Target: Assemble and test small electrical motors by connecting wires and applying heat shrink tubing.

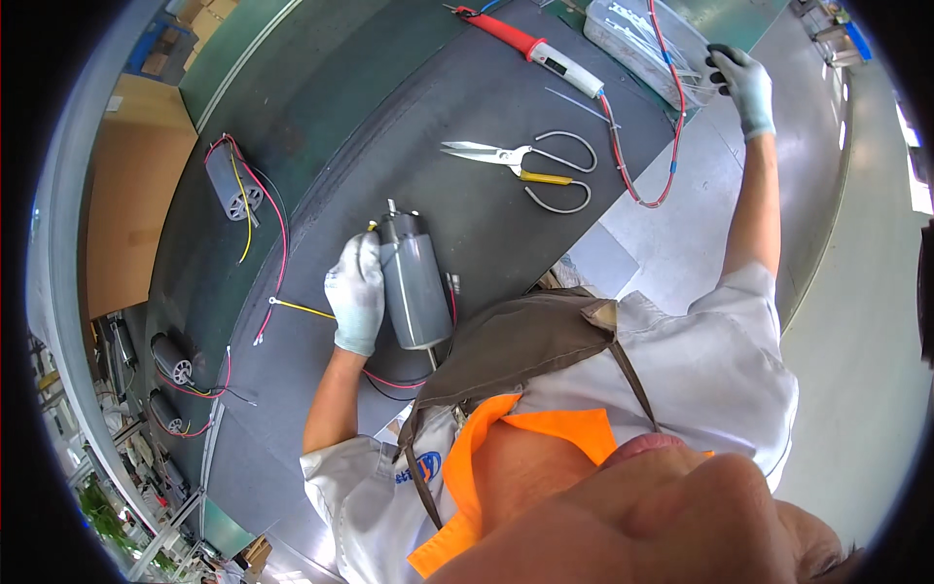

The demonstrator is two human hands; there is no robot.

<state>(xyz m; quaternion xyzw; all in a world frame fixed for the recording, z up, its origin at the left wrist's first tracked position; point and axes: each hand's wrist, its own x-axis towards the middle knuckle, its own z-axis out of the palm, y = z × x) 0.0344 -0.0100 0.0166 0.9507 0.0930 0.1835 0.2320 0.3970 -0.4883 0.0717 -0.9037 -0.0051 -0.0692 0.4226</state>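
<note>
Grey and cylindrical, the motor (413,282) lies on the dark table (486,224) close in front of the person, its shaft end pointing away from them; the left hand (357,292), in a pale glove, lies along the motor's left side with its fingers closed against the casing; red wires (394,380) trail from the motor's near end, and a yellow wire (302,309) runs off to the left. The right hand (744,83), also gloved, reaches far out to the clear plastic box (642,44) at the table's far right edge; its fingers are curled over the box's corner, gripping something small and dark that I cannot make out. Between the two hands lie metal scissors (525,165) with a yellow grip, blades pointing left; beyond them rests a red-handled soldering iron (530,46), its red cable (642,190) looping past the box. Another grey motor (232,185) with red and yellow leads sits well apart at the table's left.
</note>
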